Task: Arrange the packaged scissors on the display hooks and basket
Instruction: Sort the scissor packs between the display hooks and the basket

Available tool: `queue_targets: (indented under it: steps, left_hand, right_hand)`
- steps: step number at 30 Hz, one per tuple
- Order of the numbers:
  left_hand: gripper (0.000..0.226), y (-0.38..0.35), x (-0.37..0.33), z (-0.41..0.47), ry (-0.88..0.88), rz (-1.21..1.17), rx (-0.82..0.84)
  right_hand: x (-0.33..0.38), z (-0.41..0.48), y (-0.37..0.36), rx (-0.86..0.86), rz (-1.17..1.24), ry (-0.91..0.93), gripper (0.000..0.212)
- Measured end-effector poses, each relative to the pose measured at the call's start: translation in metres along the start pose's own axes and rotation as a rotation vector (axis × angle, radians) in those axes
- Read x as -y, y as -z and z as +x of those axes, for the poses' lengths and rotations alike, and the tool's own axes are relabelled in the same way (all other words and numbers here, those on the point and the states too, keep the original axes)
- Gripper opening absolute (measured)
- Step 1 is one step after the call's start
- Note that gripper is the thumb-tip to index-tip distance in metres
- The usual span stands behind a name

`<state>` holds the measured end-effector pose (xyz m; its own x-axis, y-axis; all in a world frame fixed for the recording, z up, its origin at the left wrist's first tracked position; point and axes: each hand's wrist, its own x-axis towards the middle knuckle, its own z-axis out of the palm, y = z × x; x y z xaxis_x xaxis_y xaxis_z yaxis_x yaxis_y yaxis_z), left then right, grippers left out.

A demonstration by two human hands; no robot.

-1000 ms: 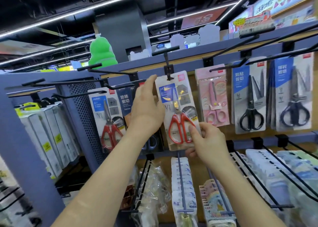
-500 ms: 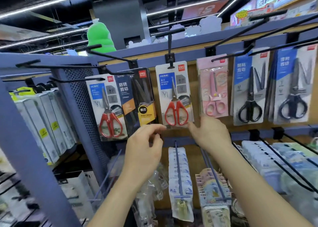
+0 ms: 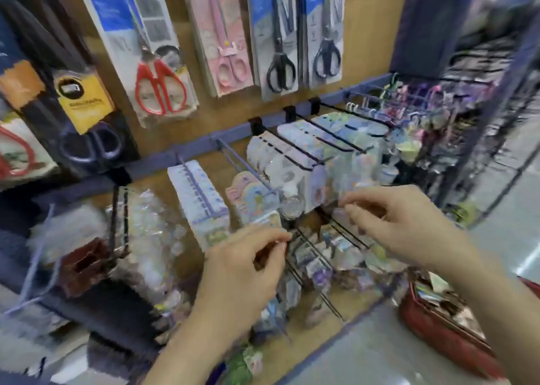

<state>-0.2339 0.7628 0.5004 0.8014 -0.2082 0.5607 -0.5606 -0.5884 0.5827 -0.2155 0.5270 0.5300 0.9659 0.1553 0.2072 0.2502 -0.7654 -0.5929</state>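
nothing can be read here, as the frame is blurred. the blue panel on the red scissors pack (image 3: 152, 48), the yellow label (image 3: 84, 100) on the dark scissors pack (image 3: 43, 48) and the blue strips on the two black-handled packs (image 3: 274, 34) carry print too smeared to make out.

A wooden back panel (image 3: 368, 34) is running behind a blue rail (image 3: 230, 133) (blurred here), and pale floor (image 3: 380, 355) is showing lower right.
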Motion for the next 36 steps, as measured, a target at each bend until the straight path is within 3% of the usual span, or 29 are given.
queue_targets:
  steps: [5, 9, 14, 21, 27, 36]
  left_hand:
    - [0.015, -0.069, 0.007, -0.028, -0.055, -0.046, 0.311]
    - [0.027, -0.144, 0.007, -0.048, -0.022, -0.007, 0.526]
    - [0.025, -0.248, -0.003, -0.069, 0.101, 0.020, 0.770]
    - [0.023, -0.411, -0.037, -0.075, 0.253, -0.003, 0.919]
    - [0.028, -0.540, -0.051, -0.047, 0.300, 0.013, 0.970]
    - [0.037, -0.740, -0.003, -0.020, 0.341, 0.070, 1.147]
  right_hand:
    - [-0.074, -0.091, -0.001, 0.069, -0.257, -0.260, 0.017]
    - [-0.138, -0.168, 0.003, 0.106, -0.293, -0.529, 0.017]
    - [-0.233, -0.267, 0.008, -0.035, -0.109, -0.851, 0.024]
    - [-0.363, -0.363, 0.030, -0.281, 0.145, -1.269, 0.031]
    - [-0.456, -0.368, 0.032, -0.402, 0.268, -1.473, 0.027]
    - [-0.607, -0.299, -0.012, -0.437, 0.388, -1.563, 0.027]
